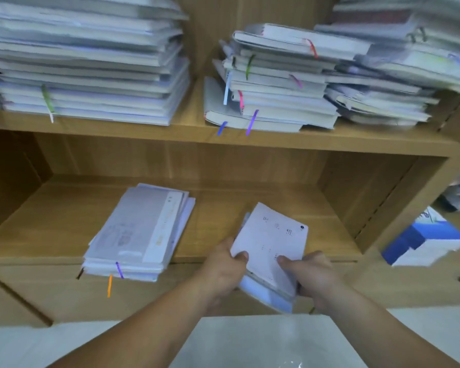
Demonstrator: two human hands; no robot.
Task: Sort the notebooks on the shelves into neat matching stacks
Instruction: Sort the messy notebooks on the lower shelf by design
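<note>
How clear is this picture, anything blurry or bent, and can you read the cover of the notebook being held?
Head view: soft overall, with the upper left stack and the blue and white box smeared most; the wide lens skews the shelf board; the held notebooks, between left hand and right hand, are sharper, yet the cover's dark characters are too soft to read.

Upper-left stack (85, 62) is cut off top and left — blue box (422, 240) blurred.
</note>
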